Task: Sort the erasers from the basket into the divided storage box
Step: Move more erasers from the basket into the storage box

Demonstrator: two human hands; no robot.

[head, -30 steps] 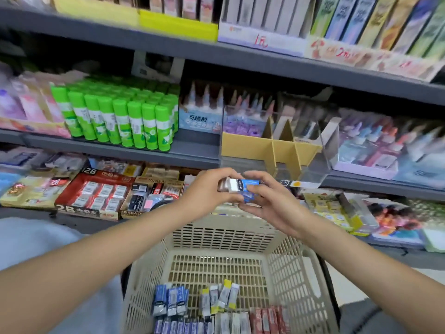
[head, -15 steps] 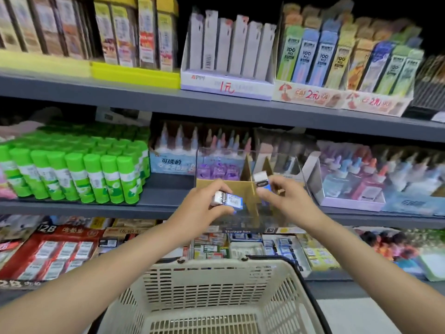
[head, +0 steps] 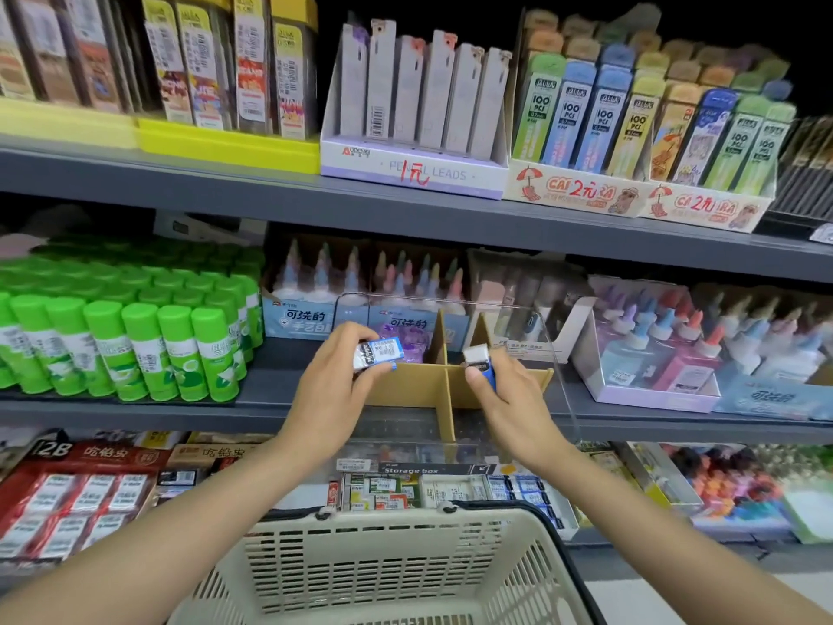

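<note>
The clear storage box with brown cardboard dividers [head: 419, 390] stands on the middle shelf, straight ahead. My left hand [head: 333, 390] grips a small stack of blue-sleeved erasers [head: 377, 352] over the box's left front compartment. My right hand [head: 505, 399] pinches one blue-sleeved eraser [head: 481, 360], white end up, at the right front compartment by the centre divider. The cream plastic basket [head: 387, 566] is below my arms; its contents are out of view.
Green glue sticks [head: 135, 340] fill the shelf left of the box. Glue bottles in display cartons [head: 653, 354] stand behind and to the right. Eraser packs [head: 85, 489] line the shelf below. Pencil lead boxes [head: 419, 97] sit on the shelf above.
My view tilted up from the basket to the shelf. Both hands rose from holding the erasers together, split apart, and now hover over separate compartments of the box.
</note>
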